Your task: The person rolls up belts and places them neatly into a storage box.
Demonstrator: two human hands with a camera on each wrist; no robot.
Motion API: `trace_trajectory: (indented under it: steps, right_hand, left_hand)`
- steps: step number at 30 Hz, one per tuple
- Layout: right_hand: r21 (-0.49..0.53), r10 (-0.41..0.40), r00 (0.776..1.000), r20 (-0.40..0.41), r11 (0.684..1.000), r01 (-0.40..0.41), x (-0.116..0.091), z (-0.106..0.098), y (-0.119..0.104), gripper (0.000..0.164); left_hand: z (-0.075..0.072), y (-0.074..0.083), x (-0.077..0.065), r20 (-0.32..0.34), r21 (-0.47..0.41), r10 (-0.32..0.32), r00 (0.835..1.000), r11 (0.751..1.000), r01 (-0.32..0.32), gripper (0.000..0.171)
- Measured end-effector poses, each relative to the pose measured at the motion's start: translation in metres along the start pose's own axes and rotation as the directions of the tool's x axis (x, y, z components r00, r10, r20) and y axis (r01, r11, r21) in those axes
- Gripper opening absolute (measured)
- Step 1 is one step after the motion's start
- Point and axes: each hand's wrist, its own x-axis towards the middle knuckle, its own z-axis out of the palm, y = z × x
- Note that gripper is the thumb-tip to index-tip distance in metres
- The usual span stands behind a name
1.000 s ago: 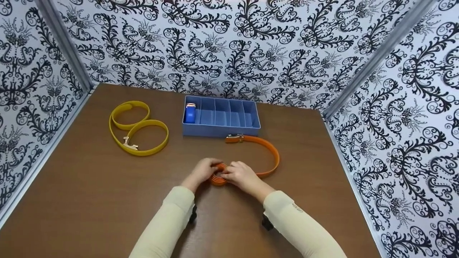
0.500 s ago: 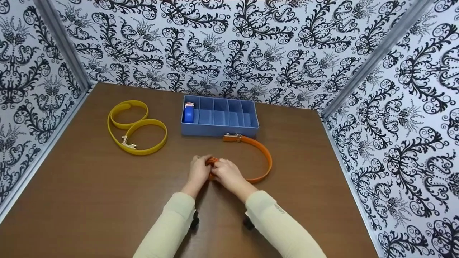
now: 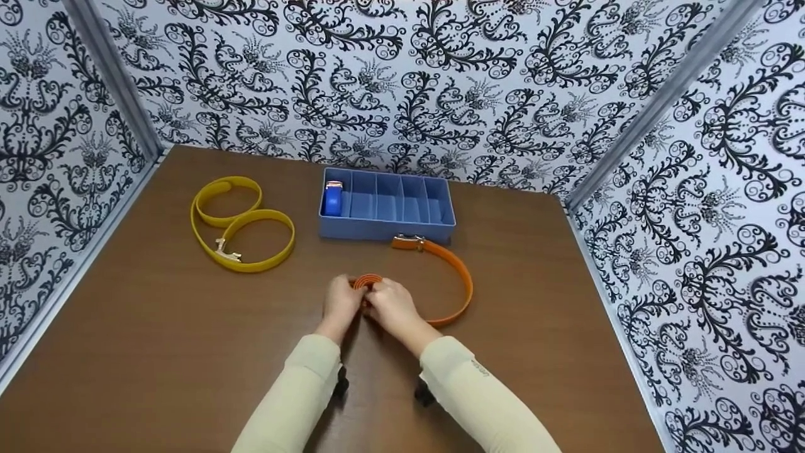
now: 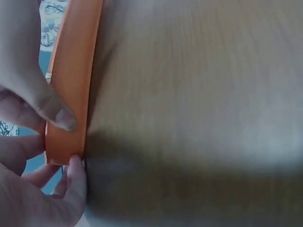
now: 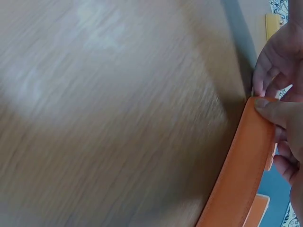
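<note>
An orange belt (image 3: 464, 277) lies partly rolled on the brown table, its roll (image 3: 368, 279) standing on edge between both hands. My left hand (image 3: 343, 303) holds the roll from the left; in the left wrist view its fingertips (image 4: 75, 177) pinch the coil's edge. From the right, my right hand (image 3: 391, 306) grips the belt, and in the right wrist view its thumb (image 5: 271, 109) presses on the orange strap (image 5: 241, 165). The loose end curves right and back to a silver buckle (image 3: 410, 239) by the blue box. Fingers hide part of the coil.
A blue divided box (image 3: 387, 228) stands at the back, with a rolled blue belt (image 3: 333, 200) in its leftmost compartment. A yellow belt (image 3: 286, 245) lies in loose loops on the left of the table (image 3: 207, 352). Patterned walls enclose the back and sides.
Both hands have moved slightly left with the orange roll, and the right hand has come closer to the left. The loose strap's curve has shifted left and shortened a little.
</note>
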Motion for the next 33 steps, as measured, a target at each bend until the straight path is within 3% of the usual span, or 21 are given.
trace_trajectory:
  steps: [5, 9, 15, 20, 27, 33]
  right_hand:
    - [0.093, -0.038, 0.999, 0.036, 0.995, 0.034, -0.003, -0.002, 0.009, 0.021]
    - [0.156, -0.084, 0.994, 0.066, 0.985, 0.073, -0.01, -0.003, 0.02, 0.031]
    - [0.186, -0.091, 0.987, 0.134, 0.98, 0.065, -0.026, -0.008, 0.039, 0.055]
    - [0.183, -0.096, 0.983, 0.154, 0.981, 0.068, -0.037, -0.015, 0.058, 0.059]
    - [0.098, -0.11, 0.981, 0.158, 0.991, 0.095, -0.032, -0.019, 0.074, 0.066]
    - [0.067, -0.247, 0.962, 0.113, 0.968, 0.241, -0.021, -0.019, 0.068, 0.062]
  left_hand:
    - [-0.001, -0.001, 0.001, 0.015, 0.086, 0.081, 0.997, 0.993, -0.082, 0.012]
    - [0.0, -0.003, 0.004, 0.031, 0.105, 0.117, 0.993, 0.987, -0.12, 0.01]
    - [-0.003, -0.002, 0.01, 0.134, 0.194, 0.126, 0.983, 0.969, -0.151, 0.013]
    - [-0.005, 0.002, 0.015, 0.23, 0.289, 0.142, 0.963, 0.935, -0.207, 0.013]
    - [-0.002, 0.006, 0.015, 0.352, 0.291, 0.198, 0.915, 0.906, -0.308, 0.017]
    - [-0.004, 0.007, 0.013, 0.41, 0.259, 0.242, 0.879, 0.893, -0.367, 0.013]
